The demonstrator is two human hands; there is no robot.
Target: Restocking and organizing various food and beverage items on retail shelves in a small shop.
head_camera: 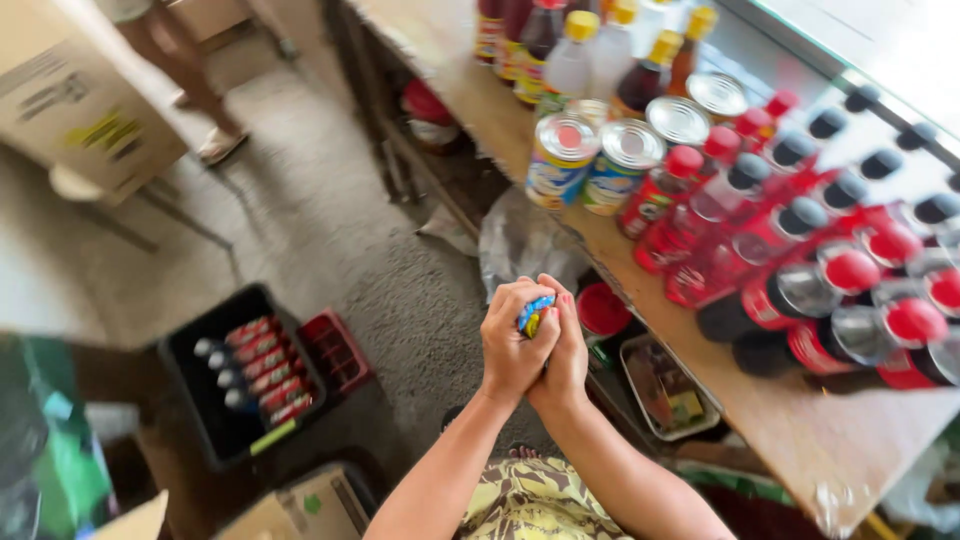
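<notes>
Head view, left hand (512, 345) and right hand (566, 350) clenched together around small blue-yellow packet (534, 314).

Bottles (800, 290) and cans (590, 160) stand on the shelf (800, 440).

My two bare forearms rise from the lower edge of the view and converge at the wrists. My left hand (512, 345) is curled into a fist, knuckles outward, fingers folded tight. My right hand (566, 345) presses against it from the other side, fingers wrapped over, thumb side up. Both grips are closed, palms pressed together, held out in front of my body.
</notes>
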